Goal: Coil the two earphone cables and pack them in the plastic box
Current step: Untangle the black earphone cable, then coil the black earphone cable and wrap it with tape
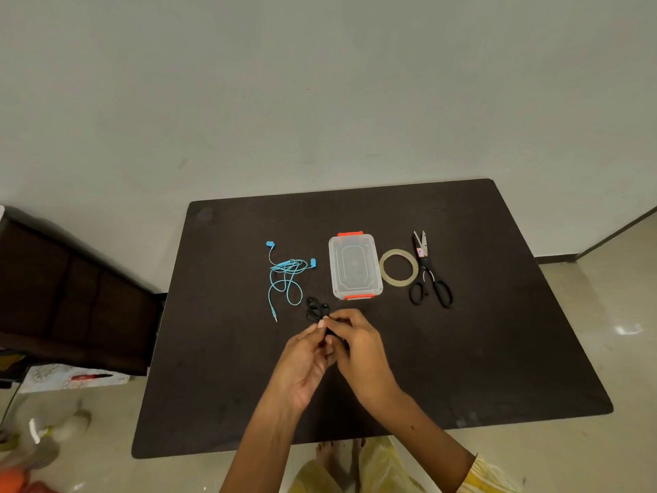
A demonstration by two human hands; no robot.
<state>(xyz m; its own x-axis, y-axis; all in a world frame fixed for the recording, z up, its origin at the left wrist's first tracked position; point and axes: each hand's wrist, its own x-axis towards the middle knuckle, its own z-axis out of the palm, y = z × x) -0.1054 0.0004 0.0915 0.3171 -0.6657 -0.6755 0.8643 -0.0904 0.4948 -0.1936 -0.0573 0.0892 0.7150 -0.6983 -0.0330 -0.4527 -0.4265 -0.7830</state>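
Both hands raised together, fingers pinching black earphone cable

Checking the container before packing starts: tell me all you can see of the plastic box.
The plastic box is small, rectangular and clear, with rounded corners and an orange latch at each short end. Its clear lid is on. It lies flat on the dark table, between the blue earphones and the tape roll, which lies right against it. No hand touches it.

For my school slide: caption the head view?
Both hands coil black earphones beside blue earphones and plastic box.
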